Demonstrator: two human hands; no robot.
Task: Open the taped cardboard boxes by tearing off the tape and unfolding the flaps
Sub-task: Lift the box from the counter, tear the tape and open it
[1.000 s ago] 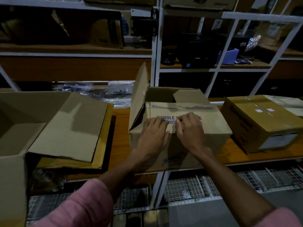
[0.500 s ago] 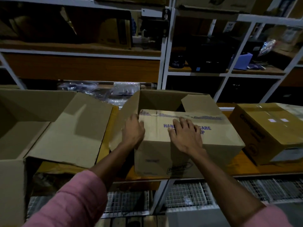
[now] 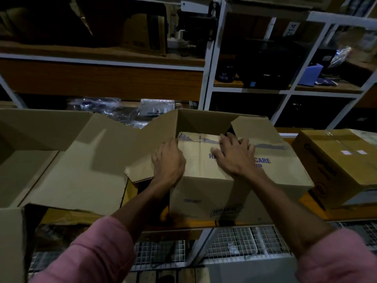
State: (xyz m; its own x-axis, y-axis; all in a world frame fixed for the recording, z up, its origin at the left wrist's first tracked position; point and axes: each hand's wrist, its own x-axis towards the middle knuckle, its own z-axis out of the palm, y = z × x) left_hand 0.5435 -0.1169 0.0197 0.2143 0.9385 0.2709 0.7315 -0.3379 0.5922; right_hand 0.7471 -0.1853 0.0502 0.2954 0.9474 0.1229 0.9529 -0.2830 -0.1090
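A brown cardboard box (image 3: pixel 206 193) with blue print stands on the wooden shelf in the middle. Its left flap (image 3: pixel 151 148) is folded outward and down; the far and right flaps stand up. My left hand (image 3: pixel 169 162) presses on that left flap at the box's corner, fingers loosely bent. My right hand (image 3: pixel 234 154) lies flat with spread fingers on the near flap, fingertips at its striped far edge. A second box (image 3: pixel 336 160), still taped shut, sits at the right.
A large opened box (image 3: pixel 61 160) with spread flaps fills the left side, its flap touching the middle box's flap. White metal shelving (image 3: pixel 210 78) holding dark items rises behind. Wire mesh (image 3: pixel 244 242) lies below the orange shelf board (image 3: pixel 312 203).
The left flap has gone from upright to folded out and down under my left hand. My right hand slid forward to the near flap's far edge. The camera moved closer.
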